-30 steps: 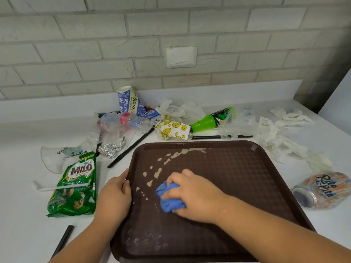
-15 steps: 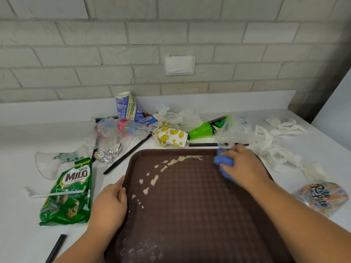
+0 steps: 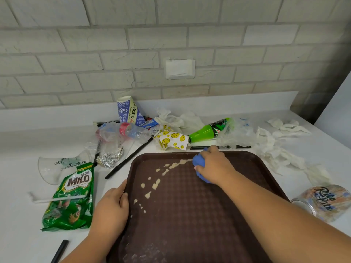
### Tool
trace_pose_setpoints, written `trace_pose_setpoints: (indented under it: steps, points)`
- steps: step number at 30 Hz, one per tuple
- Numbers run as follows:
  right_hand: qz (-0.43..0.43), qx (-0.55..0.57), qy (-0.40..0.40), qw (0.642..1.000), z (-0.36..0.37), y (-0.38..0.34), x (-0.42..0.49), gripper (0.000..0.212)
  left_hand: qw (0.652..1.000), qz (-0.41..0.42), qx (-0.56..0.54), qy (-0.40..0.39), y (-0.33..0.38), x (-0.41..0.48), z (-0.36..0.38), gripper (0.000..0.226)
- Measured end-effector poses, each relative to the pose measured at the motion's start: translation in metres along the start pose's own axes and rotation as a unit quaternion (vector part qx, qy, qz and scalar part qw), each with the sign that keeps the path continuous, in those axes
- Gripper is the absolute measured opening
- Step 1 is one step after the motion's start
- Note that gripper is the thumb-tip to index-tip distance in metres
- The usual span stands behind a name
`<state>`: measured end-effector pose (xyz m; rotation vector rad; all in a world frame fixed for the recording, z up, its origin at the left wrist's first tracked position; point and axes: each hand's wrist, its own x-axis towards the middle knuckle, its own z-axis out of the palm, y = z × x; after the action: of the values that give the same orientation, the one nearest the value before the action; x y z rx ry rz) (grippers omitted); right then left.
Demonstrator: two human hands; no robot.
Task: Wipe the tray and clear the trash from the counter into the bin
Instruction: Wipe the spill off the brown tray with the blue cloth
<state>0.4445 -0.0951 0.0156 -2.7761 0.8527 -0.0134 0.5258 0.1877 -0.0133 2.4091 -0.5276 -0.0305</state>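
the desk carries the brown tray at 6 o'clock, litter from 9 round to 3. the left grip looks spread flat on the tray's 9 o'clock rim; if it slackens the tray could skid into the can at 3. the right grip is bunched round a blue cloth at 12; a hasty stroke may fling the beige spill over the rim.
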Motion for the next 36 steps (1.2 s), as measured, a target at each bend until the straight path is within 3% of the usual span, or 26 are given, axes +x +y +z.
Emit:
trace_pose_setpoints:
  steps: [2,7,13,18,20,28,33,36]
  points:
    - [-0.011,-0.002,-0.008,1.0,-0.002,0.0,0.002,0.051,1.0,0.001,0.002,0.002,0.0,0.0,0.001,0.042]
    - [0.073,-0.032,0.042,0.996,-0.005,0.002,0.001,0.045,1.0,0.001,0.002,0.004,-0.001,0.001,0.002,0.043]
    - [-0.028,-0.02,0.012,0.999,-0.003,-0.011,0.006,0.046,1.0,0.011,0.007,0.006,-0.001,0.001,0.001,0.043]
    - [0.078,-0.052,0.04,0.995,-0.014,0.005,0.006,0.045,1.0,0.006,0.001,0.008,-0.001,0.001,0.002,0.043]
    - [0.083,-0.048,0.037,0.995,-0.011,-0.001,0.008,0.047,1.0,0.004,0.002,0.007,-0.001,0.001,0.002,0.044]
    - [-0.066,0.007,-0.013,0.998,-0.005,-0.015,0.011,0.053,1.0,0.005,-0.006,0.01,-0.002,0.0,0.001,0.043]
    - [0.033,-0.03,0.05,0.998,-0.006,-0.006,0.007,0.045,1.0,-0.001,-0.019,0.012,0.0,-0.001,0.001,0.043]
    - [0.045,0.003,0.047,0.998,0.001,-0.022,0.008,0.047,1.0,0.004,-0.02,0.005,0.0,-0.001,0.0,0.043]
